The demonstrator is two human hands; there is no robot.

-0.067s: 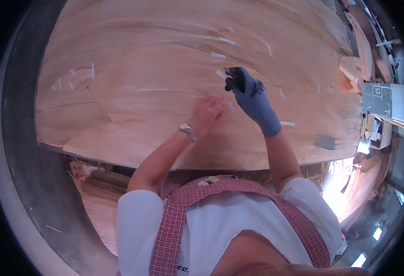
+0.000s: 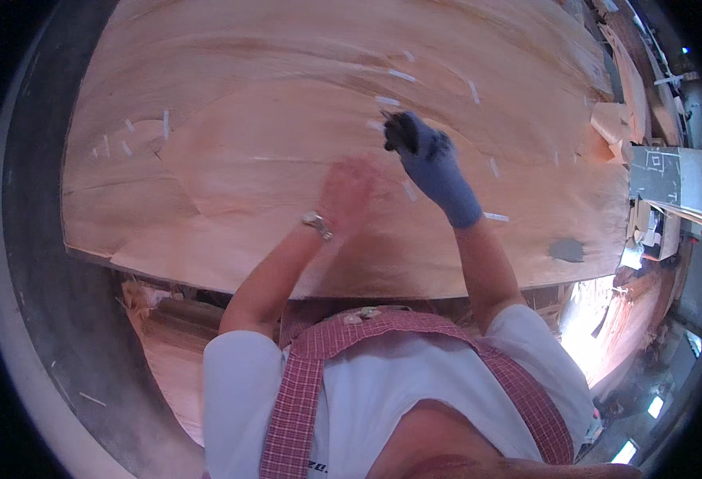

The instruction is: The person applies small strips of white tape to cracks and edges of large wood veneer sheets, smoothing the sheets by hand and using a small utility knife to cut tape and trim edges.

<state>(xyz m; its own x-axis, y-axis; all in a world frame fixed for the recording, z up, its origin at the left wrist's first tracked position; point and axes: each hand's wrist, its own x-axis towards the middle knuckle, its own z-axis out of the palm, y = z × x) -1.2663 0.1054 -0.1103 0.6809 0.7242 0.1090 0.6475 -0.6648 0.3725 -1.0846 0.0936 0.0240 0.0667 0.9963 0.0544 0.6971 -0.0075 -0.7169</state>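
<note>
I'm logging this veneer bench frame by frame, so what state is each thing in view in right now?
Veneer sheet: lying flat, cracked in places, patched with short white tape strips.
Left hand: bare, blurred, resting on the sheet.
Right hand: in a blue glove, closed around a small dark object whose kind I cannot tell.
Wristwatch: worn on the left wrist.
Dark patch: a spot near the sheet's right edge.

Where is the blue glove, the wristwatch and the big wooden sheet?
blue glove [image 2: 439,164], head view, back of the right hand.
wristwatch [image 2: 317,225], head view, band on the left wrist.
wooden sheet [image 2: 231,152], head view, bare surface left of hands.
</note>
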